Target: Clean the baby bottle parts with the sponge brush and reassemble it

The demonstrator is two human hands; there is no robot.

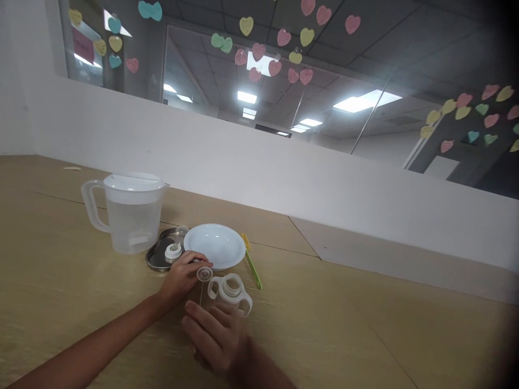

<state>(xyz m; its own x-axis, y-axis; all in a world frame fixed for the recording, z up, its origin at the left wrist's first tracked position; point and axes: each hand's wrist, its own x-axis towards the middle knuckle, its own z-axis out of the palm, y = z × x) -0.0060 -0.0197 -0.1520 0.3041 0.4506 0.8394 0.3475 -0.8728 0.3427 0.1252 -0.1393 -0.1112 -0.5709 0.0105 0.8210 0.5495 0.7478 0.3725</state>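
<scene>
My left hand (185, 276) is closed on a small round clear disc-shaped piece (205, 274), held at the fingertips. A thin pale line, like a narrow tube or rod (201, 294), runs from the disc down toward my right hand (221, 335). That hand's fingers are curled, slightly blurred, and what they grip is mostly hidden. Just beyond it stands a baby bottle (232, 286) with two white side handles and an uncapped neck, its lower part covered by my hand. Behind my left hand, a white-collared bottle nipple (173, 252) and a clear dome cap (181, 233) lie on a dark metal tray (155, 263).
A translucent lidded pitcher (134, 221) holding clear liquid stands at the left. The white bowl (214, 246) sits beside the tray, and a green-handled brush with an orange head (253, 268) lies to its right. A white wall (227, 162) with glass above borders the wooden table.
</scene>
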